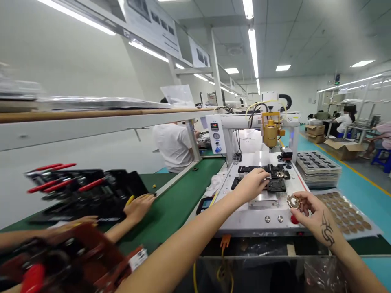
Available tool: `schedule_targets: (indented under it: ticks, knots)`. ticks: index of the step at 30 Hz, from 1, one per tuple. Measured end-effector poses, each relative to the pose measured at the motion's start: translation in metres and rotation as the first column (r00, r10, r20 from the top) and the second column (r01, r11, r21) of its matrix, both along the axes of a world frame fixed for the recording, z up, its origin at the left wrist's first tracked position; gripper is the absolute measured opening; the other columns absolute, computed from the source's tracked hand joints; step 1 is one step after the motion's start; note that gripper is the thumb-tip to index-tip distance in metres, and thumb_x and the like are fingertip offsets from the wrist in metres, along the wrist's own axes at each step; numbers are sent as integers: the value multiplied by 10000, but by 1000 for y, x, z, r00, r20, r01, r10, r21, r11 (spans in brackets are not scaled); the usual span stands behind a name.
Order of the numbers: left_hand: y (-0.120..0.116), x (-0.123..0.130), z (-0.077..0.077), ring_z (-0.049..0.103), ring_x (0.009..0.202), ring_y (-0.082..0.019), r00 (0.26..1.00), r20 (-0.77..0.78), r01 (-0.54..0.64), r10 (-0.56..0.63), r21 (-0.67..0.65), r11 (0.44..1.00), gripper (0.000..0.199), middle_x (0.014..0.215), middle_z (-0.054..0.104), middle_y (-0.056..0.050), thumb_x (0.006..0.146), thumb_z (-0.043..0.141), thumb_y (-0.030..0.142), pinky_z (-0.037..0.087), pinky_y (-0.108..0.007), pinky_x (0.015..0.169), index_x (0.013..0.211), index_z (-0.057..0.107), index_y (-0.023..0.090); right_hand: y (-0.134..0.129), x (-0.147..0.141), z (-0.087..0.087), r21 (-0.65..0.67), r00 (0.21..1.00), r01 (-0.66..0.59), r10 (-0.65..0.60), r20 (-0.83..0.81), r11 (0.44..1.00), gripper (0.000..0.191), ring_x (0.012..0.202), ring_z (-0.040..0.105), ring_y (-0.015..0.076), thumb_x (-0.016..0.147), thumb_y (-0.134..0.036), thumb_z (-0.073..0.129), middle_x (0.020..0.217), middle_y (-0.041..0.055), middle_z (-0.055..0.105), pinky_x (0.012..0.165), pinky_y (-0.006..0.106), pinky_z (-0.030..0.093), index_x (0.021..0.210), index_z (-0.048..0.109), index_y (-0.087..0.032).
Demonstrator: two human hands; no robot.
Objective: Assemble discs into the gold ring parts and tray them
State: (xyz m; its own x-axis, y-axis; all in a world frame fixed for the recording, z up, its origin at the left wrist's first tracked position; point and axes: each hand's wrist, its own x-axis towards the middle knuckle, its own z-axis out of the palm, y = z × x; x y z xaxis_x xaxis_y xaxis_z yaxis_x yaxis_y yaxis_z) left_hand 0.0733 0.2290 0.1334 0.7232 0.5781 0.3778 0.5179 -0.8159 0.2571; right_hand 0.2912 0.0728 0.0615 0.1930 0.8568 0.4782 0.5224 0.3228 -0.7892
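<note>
My right hand (308,205) pinches a round watch case (293,202) with a gold-coloured rim between thumb and fingers, in front of the white machine's right side. My left hand (255,183) reaches over the machine bed to a black fixture (276,185). Its fingers are bent and drawn together at the fixture's edge; whatever lies between them is hidden. A small round metallic part (280,174) sits on the fixture, just right of my left fingertips.
A dispensing machine (271,134) with a gold-coloured head stands above the bed. Stacked clear trays (319,169) and a sheet of brown discs (345,213) lie right. At left, a co-worker's hands (139,209) are beside red-handled clamps (91,185). A green mat (195,191) lies between.
</note>
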Motion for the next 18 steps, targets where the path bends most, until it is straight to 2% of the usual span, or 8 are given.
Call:
schedule_targets:
  ticks: [3,5,8,11,14,18]
  knots:
    - [47,63,5,659,1187,-309,997,-77,-26,22,-52,998,220,1213,724,-169,985,655,242,514,-445,1086,1149,749,130,-15,25,3,16,996,80,-79,-34,997,432,658,573,180,858,-455,737,830,16,679,637,320,509,1203,676,-201]
    - [71,92,7,689,1093,-285,986,-165,-46,27,-111,993,236,1168,733,-147,959,725,307,554,-445,1009,1110,744,127,-27,42,4,13,991,120,-119,-57,993,463,705,615,199,868,-501,728,884,43,706,631,326,524,1218,675,-202]
    - [97,114,10,712,1008,-236,950,-312,-81,13,-206,975,276,1153,731,-86,983,726,373,604,-437,909,1143,711,149,-43,70,7,-38,989,135,-137,-55,990,492,742,663,219,869,-552,732,909,60,726,624,331,554,1218,686,-208]
    - [110,125,14,717,1027,-238,915,-404,-119,4,-259,959,292,1206,717,-82,1010,696,373,621,-435,897,1208,692,158,-44,88,13,-93,991,122,-127,-52,988,491,762,689,226,877,-561,733,899,52,728,661,340,583,1219,683,-213]
    - [110,133,17,710,1070,-252,903,-429,-150,20,-273,950,314,1264,700,-93,1014,691,365,622,-446,914,1257,678,166,-20,92,19,-62,992,114,-117,-47,992,480,820,688,231,886,-545,721,930,52,722,721,351,579,1220,661,-205]
    - [96,131,23,708,1066,-253,937,-347,-150,49,-272,951,309,1275,699,-91,1013,689,370,624,-434,903,1246,687,167,43,85,21,-16,1000,10,-10,29,1000,435,733,611,192,906,-504,676,876,37,678,666,322,516,1179,642,-167]
